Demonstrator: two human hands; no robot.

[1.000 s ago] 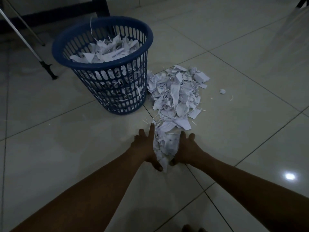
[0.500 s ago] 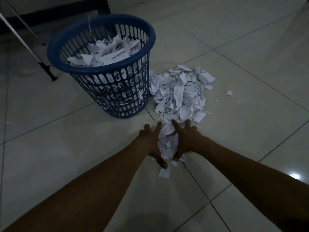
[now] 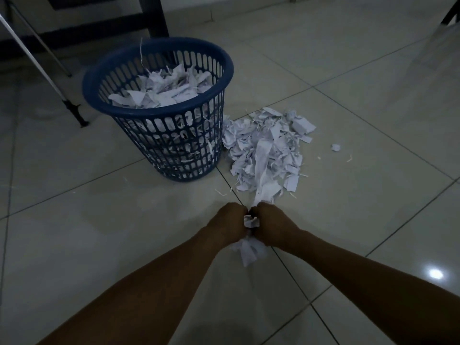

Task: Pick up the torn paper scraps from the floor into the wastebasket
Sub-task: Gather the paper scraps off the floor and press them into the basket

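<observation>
A blue slotted wastebasket [image 3: 159,113] stands on the tiled floor, filled near the rim with white scraps. A pile of torn paper scraps [image 3: 263,148] lies on the floor just right of it. My left hand [image 3: 230,221] and my right hand [image 3: 271,224] are pressed together near the pile's front end, fingers curled, gripping a bunch of scraps [image 3: 250,247] between them. Paper sticks out above and below the hands. A long strip reaches from the bunch back into the pile.
A small scrap [image 3: 335,147] and a few slivers lie right of the pile. A metal leg with a black foot [image 3: 74,113] slants down left of the basket. Dark furniture [image 3: 151,16] stands behind it. Bare tiles surround my arms.
My hands have closed from flat scooping palms into fists round the scraps and drawn the bunch back from the pile. The view has tilted down a little.
</observation>
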